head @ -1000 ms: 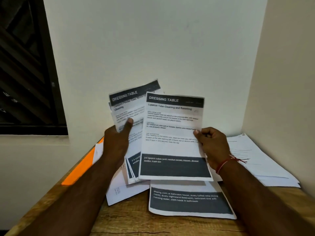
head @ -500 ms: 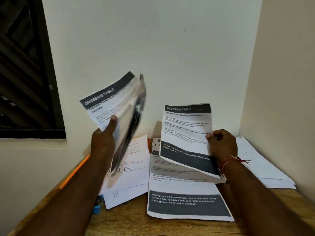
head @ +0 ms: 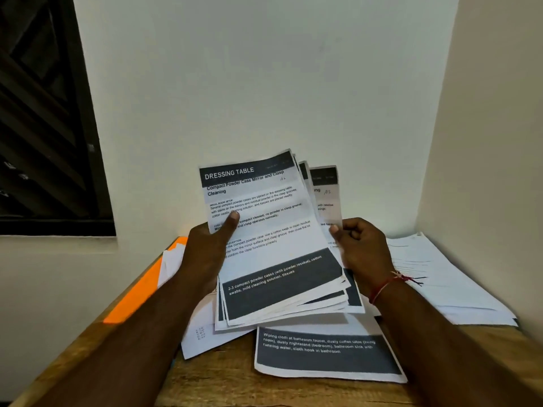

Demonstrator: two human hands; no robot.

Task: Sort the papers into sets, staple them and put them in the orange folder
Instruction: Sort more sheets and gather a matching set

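Thin printed papers [head: 273, 245], fanned and dark-banded at head and foot, are held above the wooden table [head: 223, 383], long axis near upright, heading uppermost, leaning left. They are pinched by the left hand [head: 205, 254], thumb in front, fingers hidden; the rear sheets' edge is pinched by the right hand [head: 361, 254]. The orange folder [head: 141, 289] lies half-covered at the left.

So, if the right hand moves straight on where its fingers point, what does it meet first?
Probably the front sheets gripped by the left hand; it pinches the rear sheet. Depth is unclear.

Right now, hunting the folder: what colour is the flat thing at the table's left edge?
The folder is bright orange; head view.
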